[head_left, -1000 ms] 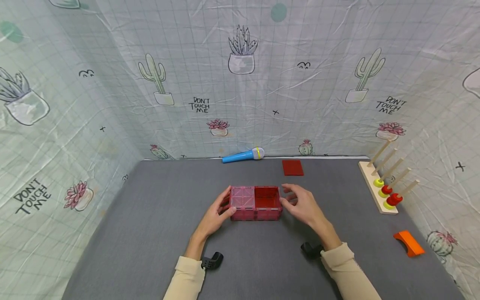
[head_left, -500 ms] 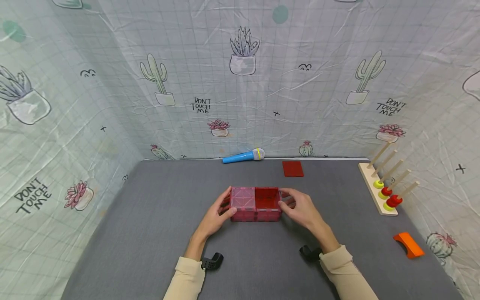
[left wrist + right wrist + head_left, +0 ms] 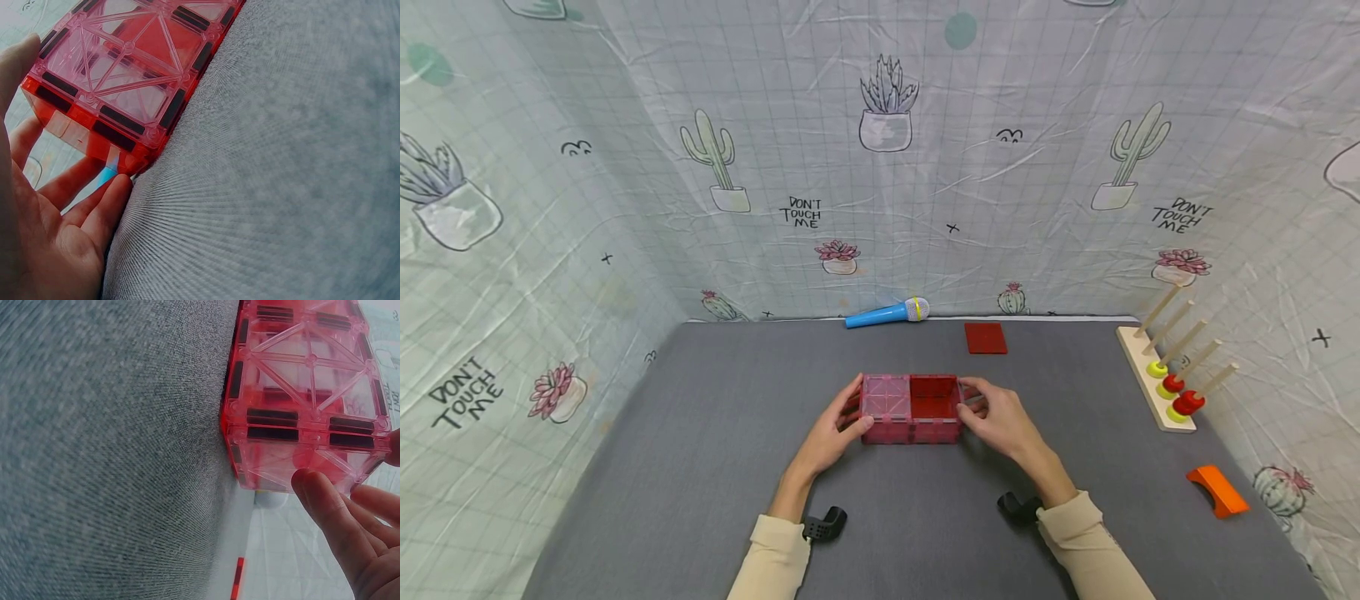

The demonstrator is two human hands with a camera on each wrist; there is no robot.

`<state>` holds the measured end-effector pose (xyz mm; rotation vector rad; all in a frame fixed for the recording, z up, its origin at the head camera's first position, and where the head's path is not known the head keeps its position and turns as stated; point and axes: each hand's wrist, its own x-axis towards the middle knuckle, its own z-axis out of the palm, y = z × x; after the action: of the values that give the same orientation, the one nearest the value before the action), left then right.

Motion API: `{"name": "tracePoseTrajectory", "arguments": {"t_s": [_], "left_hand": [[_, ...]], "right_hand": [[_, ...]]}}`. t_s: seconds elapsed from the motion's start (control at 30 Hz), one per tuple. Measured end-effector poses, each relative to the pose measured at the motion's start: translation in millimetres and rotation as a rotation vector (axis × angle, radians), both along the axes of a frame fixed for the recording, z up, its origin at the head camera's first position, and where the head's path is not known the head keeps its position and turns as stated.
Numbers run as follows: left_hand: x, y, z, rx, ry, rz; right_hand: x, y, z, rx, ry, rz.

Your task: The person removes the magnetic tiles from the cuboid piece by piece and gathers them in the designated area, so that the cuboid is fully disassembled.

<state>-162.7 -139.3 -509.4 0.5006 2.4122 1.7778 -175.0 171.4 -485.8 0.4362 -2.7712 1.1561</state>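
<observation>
A long pink-red box of see-through magnetic tiles [image 3: 912,431] lies across the middle of the grey table. A clear pink tile [image 3: 886,396] covers its left half on top; the right half is uncovered. My left hand [image 3: 826,433] grips the left end, thumb at the near corner and fingers along the end wall and far side. At the other end, my right hand [image 3: 1003,417] holds the box with thumb at the near corner and forefinger at the far one. In the right wrist view, fingertips of the right hand [image 3: 356,531] meet the end tile.
A flat red square tile [image 3: 986,338] lies behind the box, right of a blue toy microphone [image 3: 880,315] at the table's back edge. On the right stand a wooden peg board [image 3: 1138,350] with yellow and red beads and an orange arch block [image 3: 1217,490].
My right hand has moved slightly left and its forefinger has come in against the box's right end. The left hand and the box have stayed in place.
</observation>
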Motion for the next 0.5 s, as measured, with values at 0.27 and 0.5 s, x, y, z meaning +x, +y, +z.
{"name": "tracePoseTrajectory", "arguments": {"t_s": [0.27,0.5], "left_hand": [[0.6,0.9,1.9,0.009,0.002,0.000],[-1.3,0.4,-3.1,-0.003,0.009,0.000]], "right_hand": [[-1.8,0.1,-0.5,-0.010,0.009,0.008],[-1.3,-0.4,-0.8,-0.015,0.013,0.012]]}}
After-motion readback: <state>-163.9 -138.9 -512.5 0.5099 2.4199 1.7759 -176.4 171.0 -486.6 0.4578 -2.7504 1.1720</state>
